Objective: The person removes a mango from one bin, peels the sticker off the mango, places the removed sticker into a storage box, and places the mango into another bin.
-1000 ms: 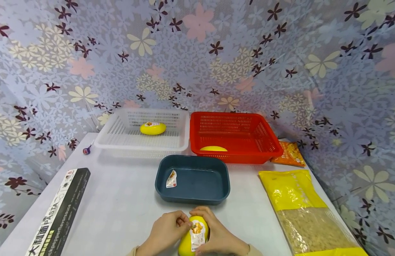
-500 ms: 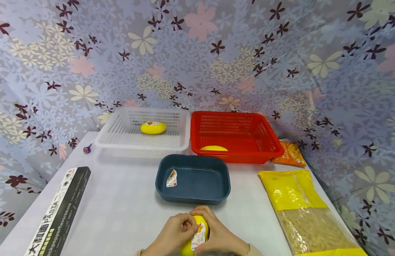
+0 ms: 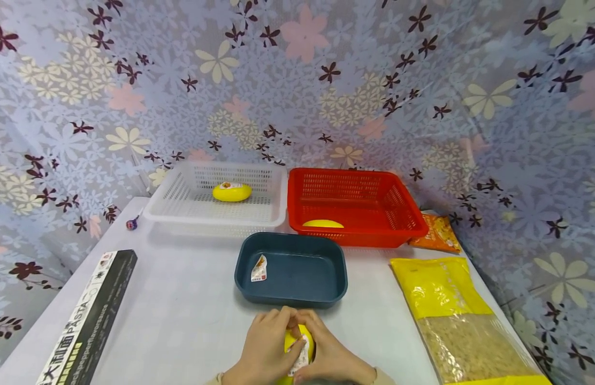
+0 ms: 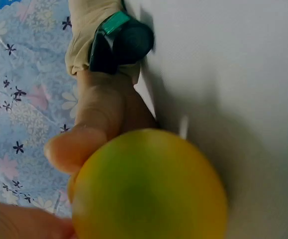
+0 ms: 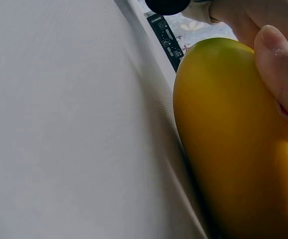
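Both hands meet around a yellow mango at the front of the table. A white printed sticker shows on its upper face, partly covered by fingers. My right hand grips the mango from the right side. From the left, my left hand curls over the mango's upper end, thumb on the sticker's edge and fingertips close to the right hand's. The left wrist view has the mango's greenish end up close. In the right wrist view its smooth side lies beside a thumb.
A dark blue tray with a peeled sticker stands beyond the hands. Behind are a white basket and a red basket, each with a mango. A pasta box lies left, a yellow bag right.
The left hand has moved right and a little forward over the mango, from pinching at the sticker's upper corner to curling over its end. The right hand keeps its hold.
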Demonstrator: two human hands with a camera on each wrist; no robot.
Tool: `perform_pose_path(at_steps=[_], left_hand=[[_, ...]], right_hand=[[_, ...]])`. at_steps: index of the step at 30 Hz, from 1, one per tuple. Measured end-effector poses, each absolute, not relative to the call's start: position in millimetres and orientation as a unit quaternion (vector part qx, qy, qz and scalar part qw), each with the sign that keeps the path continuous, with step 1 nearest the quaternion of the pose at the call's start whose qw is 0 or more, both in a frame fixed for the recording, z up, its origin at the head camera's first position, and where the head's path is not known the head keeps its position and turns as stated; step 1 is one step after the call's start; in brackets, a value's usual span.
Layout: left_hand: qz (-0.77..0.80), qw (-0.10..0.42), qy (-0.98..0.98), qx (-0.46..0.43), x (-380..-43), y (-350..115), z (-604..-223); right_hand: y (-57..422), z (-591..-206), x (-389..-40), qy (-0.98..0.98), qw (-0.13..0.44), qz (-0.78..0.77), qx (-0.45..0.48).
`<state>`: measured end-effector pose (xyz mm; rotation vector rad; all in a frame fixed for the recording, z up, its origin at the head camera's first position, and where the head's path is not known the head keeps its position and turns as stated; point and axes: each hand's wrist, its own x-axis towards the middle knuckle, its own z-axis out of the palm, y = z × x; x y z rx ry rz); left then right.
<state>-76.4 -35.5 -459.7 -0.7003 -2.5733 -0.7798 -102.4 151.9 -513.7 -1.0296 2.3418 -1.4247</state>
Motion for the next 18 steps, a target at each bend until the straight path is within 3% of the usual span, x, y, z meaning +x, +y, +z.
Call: perform_pose_path(at_steps=[6,10,13,18], left_hand=[[-0.280,0.308,-0.855,-0.309,-76.7,-31.8,-461.3],[-0.315,0.365,-0.786,-0.387,-76.2,-29.0,-459.5],[-0.328,0.376,-0.765,-0.407,-76.1,-27.2,-457.8],[-0.349,0.346,-0.781,-0.385,-78.3,-29.8,-458.2]], right_hand=[[152.3,-511.1,-101.9,0.802,0.111,-0.472,-0.348],[153.3,-510.1,-103.9,0.812,0.074,-0.443,-0.373],[153.3,-512.1,-106.5,0.811,0.045,-0.429,-0.396],[154.4,-516.0,-107.9,0.801,0.024,-0.418,-0.429]])
